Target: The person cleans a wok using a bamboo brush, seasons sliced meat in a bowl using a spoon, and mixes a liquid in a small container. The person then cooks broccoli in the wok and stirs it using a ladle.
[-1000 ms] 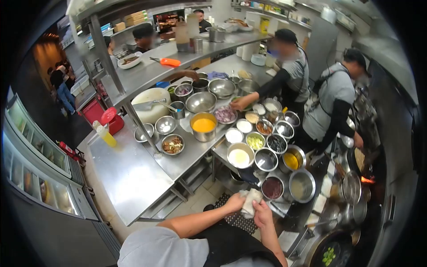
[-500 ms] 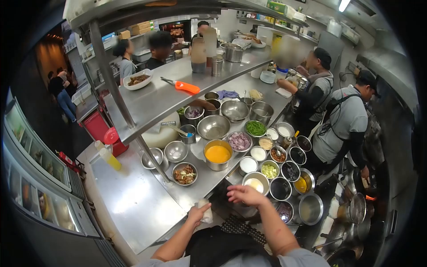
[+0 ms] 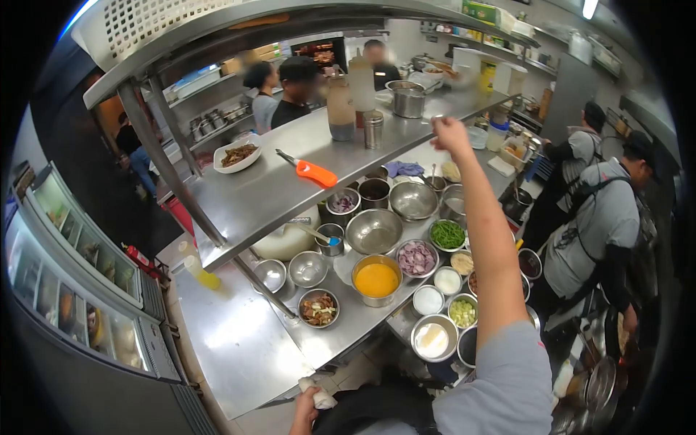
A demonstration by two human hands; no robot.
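Observation:
My left hand (image 3: 305,406) is closed around a bunched white cloth (image 3: 322,398), low in front of my apron. My right hand (image 3: 452,138) is stretched far forward at the front edge of the upper steel shelf, just right of a steel pot (image 3: 407,99). Its fingers are curled together; whatever they may hold is too small to make out. On the same shelf are a squeeze bottle of brown sauce (image 3: 341,109), a steel shaker (image 3: 373,130), an orange-handled lighter (image 3: 315,173) and a white dish of dark food (image 3: 237,155).
Below the shelf stand a pot of orange liquid (image 3: 377,280), bowls of chopped onion (image 3: 417,259), green herbs (image 3: 447,234) and browned pieces (image 3: 319,309), and empty steel bowls (image 3: 373,230). Co-workers (image 3: 598,217) stand at the right by the stove. A shelf post (image 3: 163,152) rises at left.
My right hand has gone from above the containers, fingers spread, up and forward to the shelf edge, fingers now curled. My left hand has dropped lower with the cloth. The view has shifted.

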